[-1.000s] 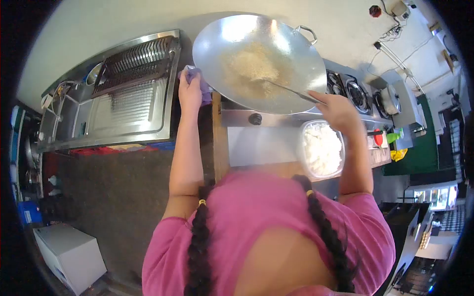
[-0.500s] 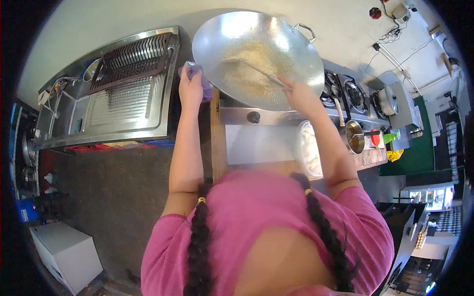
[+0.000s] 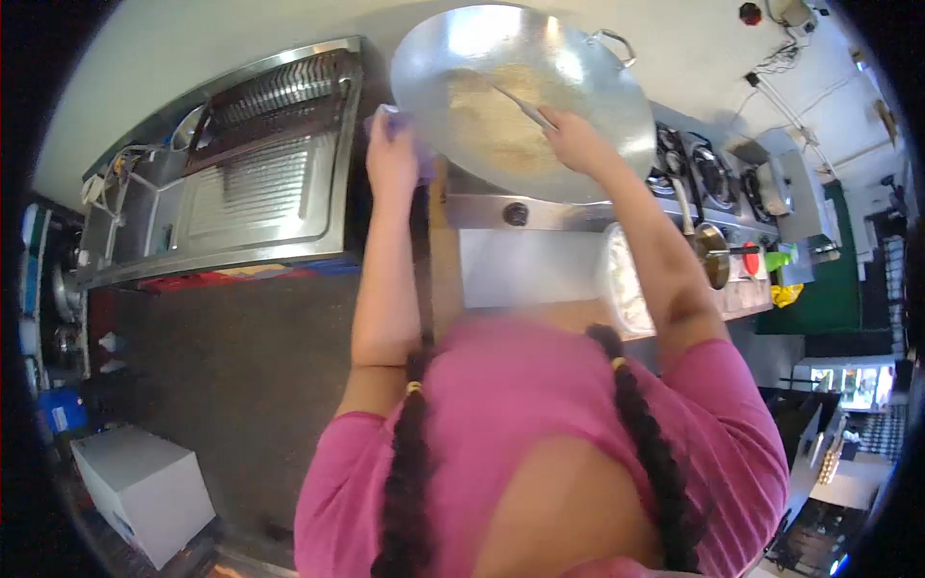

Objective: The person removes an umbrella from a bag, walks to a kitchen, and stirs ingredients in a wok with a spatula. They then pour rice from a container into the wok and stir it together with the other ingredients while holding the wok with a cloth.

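Note:
A large, shiny metal wok sits on a stove, with golden-brown crumbly food spread across its bottom. My right hand is wrapped round the handle of a long-handled spatula that reaches into the wok; its far end is hard to make out against the food. At the wok's left rim, my left hand is closed on a purple cloth, partly blurred. Whether a wok handle lies under that cloth is hidden. The wok's other loop handle shows at the far right rim.
To the left stands a steel sink drainboard with a dark dish rack. A tub of white stuff sits under my right forearm. Right of the wok are burners, a small pan and a pot.
My right hand has moved inward over the wok, away from me and slightly left, with the spatula. The left hand stays at the rim with the cloth. The whole view has shifted slightly.

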### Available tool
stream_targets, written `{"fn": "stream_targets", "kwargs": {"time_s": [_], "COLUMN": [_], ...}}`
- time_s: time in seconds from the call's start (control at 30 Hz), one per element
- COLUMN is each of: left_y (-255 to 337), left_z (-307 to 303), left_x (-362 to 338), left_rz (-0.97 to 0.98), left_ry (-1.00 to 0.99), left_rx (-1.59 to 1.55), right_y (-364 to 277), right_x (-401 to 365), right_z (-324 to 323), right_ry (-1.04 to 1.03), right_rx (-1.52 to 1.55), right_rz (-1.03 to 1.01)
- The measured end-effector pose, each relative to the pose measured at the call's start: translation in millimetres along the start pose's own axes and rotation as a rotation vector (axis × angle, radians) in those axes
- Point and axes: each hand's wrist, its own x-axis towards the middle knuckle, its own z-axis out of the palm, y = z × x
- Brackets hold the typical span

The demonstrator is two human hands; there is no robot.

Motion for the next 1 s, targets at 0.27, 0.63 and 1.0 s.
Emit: {"fn": "stream_targets", "kwargs": {"time_s": [0.27,0.63,1.0], "left_y": [22,16,23], "left_z": [-1,8,9], "left_x": [-12,-13,-17], "left_rz": [-0.064,-0.018,-0.015], "left_ry": [-0.002,-0.006,0.031], "left_rx": [0.071,-0.069,-0.052], "right_y": [0,-29,-3], "right_x": [-136,-206,-208], "right_z": [-95,-112,-136], "right_ry": [-0.306,-0.087,-0.058], "right_rx": [-0.297,-0.226,-0.24], "right_rz": [0.06,-0.035,0.1]}}
